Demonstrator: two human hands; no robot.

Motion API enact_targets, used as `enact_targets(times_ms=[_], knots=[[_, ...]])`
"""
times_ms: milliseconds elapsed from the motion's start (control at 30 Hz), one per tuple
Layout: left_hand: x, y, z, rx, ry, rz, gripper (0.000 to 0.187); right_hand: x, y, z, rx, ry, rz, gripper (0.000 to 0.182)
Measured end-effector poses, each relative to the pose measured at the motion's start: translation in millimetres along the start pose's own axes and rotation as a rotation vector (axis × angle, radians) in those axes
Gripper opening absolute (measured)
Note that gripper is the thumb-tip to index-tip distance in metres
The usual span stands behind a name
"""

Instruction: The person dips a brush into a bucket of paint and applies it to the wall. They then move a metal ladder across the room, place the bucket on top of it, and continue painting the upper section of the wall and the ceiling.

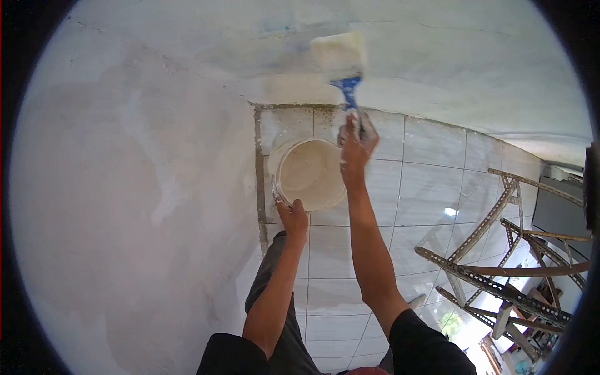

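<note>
My right hand (358,142) is wrapped round the blue handle of a wide paintbrush (348,82), raised toward the wall ahead. Its pale bristles overlap the wall (431,69) in this view and look slightly smeared by motion. White smears coat the fingers of that hand. Lower and to the left, my left hand (292,219) grips the near rim of a white bucket (279,169), thumb over the edge. Pale, cream-coloured liquid shows inside the bucket.
A second wall (144,187) rises close on my left and meets the front wall in a corner. Glossy tiles (375,194) cover the floor. On the right stands a perforated metal frame (487,281) with long rails, near a grey panel (553,209).
</note>
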State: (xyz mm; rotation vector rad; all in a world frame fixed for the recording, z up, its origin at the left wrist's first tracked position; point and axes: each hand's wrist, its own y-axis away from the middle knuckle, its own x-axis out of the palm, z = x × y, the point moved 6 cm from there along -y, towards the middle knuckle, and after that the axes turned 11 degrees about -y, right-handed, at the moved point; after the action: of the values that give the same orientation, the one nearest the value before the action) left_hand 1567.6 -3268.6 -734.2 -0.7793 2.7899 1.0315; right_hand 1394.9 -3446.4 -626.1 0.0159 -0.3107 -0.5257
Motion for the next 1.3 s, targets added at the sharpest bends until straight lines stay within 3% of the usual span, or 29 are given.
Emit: enact_targets(times_ms=[133, 233, 300, 333, 400, 533, 600, 633, 700, 733, 800, 900, 933, 967, 1000, 1033, 1100, 1233, 1300], knots=[[-6.9, -15.8, 4.2, 0.130, -0.080, -0.050, 0.039, 19.0, -6.6, -70.3, 0.179, 0.151, -0.090, 0.023], [-10.4, -15.1, -8.8, 0.054, -0.245, -0.077, 0.054, 16.8, 1.2, -85.5, 0.229, 0.278, -0.037, 0.026], [-11.9, -19.3, -8.7, 0.176, -0.332, -0.107, 0.061, 10.5, 11.1, -91.5, 0.358, 0.237, -0.084, 0.030], [-11.4, -21.1, -4.2, 0.170, -0.326, -0.106, 0.061, 7.5, 15.3, -90.3, 0.357, 0.245, -0.082, 0.030], [-6.1, -24.7, -1.1, 0.133, -0.096, -0.037, 0.066, 19.8, 27.8, -76.6, 0.584, 0.257, -0.048, 0.030], [-1.5, -32.2, 10.3, 0.064, -0.187, -0.030, 0.065, 68.9, 31.3, -18.2, 0.502, 0.243, -0.138, 0.027], [4.5, -29.8, 3.7, 0.041, -0.160, 0.045, 0.058, 99.2, 43.8, 10.7, 0.564, -0.164, -0.137, 0.026], [7.6, -38.2, 19.1, 0.042, -0.162, 0.050, 0.058, 106.6, 49.8, 18.5, 0.562, -0.166, -0.141, 0.026], [22.5, -54.0, 36.3, 0.101, 0.485, 0.283, 0.050, 122.8, 62.2, 30.3, 0.546, -0.165, -0.066, 0.024], [19.6, -54.1, 32.9, 0.102, 0.480, 0.279, 0.050, 126.7, 69.9, 37.3, 0.551, -0.169, -0.066, 0.024], [1.3, -0.4, 3.4, 0.219, -0.025, 0.128, 0.052, 132.2, 83.2, 49.8, 0.490, -0.193, -0.062, 0.024], [-2.2, 22.2, -85.6, 0.359, -0.783, -0.085, 0.056, 126.0, 96.1, 40.4, 0.492, -0.061, -0.137, 0.024], [1.1, 6.4, -48.0, 0.358, -0.785, -0.082, 0.056, 125.7, 98.3, 22.9, 0.493, -0.060, -0.140, 0.024], [4.6, -17.3, 8.7, 0.522, -0.976, -0.254, 0.053, 123.8, 94.5, 7.8, 0.260, -0.062, -0.139, 0.024], [8.2, -24.0, 33.7, 0.685, -1.163, -0.432, 0.051, 121.9, 91.6, 3.2, 0.027, -0.063, -0.136, 0.024], [9.1, -21.3, 22.5, 0.686, -1.162, -0.433, 0.051, 118.6, 86.9, -1.1, 0.027, -0.064, -0.136, 0.024], [3.8, -21.3, 3.0, 0.568, -0.859, -0.313, 0.054, 127.3, 75.6, -5.8, -0.007, 0.201, 0.180, 0.024], [13.5, -13.3, -31.4, 0.308, -0.256, -0.077, 0.058, 109.7, 47.8, -67.5, 0.093, 0.094, 0.107, 0.024], [13.9, -1.0, -43.3, 0.172, 0.047, 0.038, 0.061, 89.1, 43.4, -100.3, 0.287, 0.200, 0.004, 0.036]])
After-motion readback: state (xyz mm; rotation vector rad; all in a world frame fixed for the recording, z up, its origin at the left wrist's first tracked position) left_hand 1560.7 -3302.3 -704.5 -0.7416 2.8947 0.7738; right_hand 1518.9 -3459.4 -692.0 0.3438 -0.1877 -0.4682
